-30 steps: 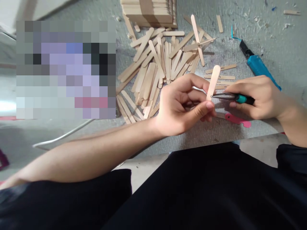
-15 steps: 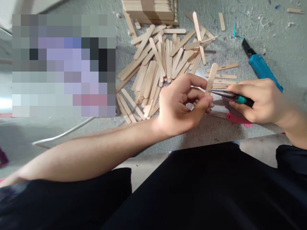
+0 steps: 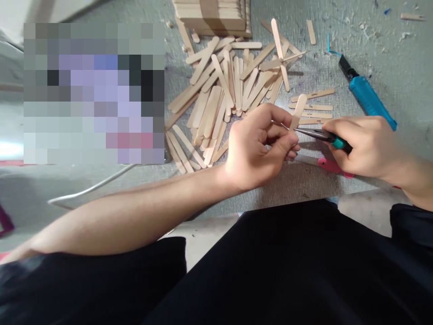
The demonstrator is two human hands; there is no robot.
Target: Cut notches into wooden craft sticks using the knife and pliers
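Pale wood is what I see most of: one flat stick [image 3: 299,110] is pinched between the thumb and fingers of the left hand [image 3: 257,149], raised off the grey mat [image 3: 389,54] right of centre, with its rounded end pointing up and far. The left fingers are curled shut on its lower end. The right hand [image 3: 365,146] is closed around the teal and black grip of a thin metal tool [image 3: 320,135], whose tips meet the stick low down, just beside the left fingertips. I cannot tell whether the tips clamp the wood or only press on it. Against a second ago the stick shows less of its length above the fingers and leans further away, and both hands sit a little nearer to me; the tool tips have stayed at the same low spot on the stick. I read that as the same working of the stick's lower end going on, with stick and tool not yet parted. Far and left of the hands lies a loose pile [image 3: 223,95] of like sticks, with a neat stack [image 3: 211,16] at the far edge. A blue knife [image 3: 367,97] lies on the right, and a pink piece [image 3: 329,166] shows under the right hand.
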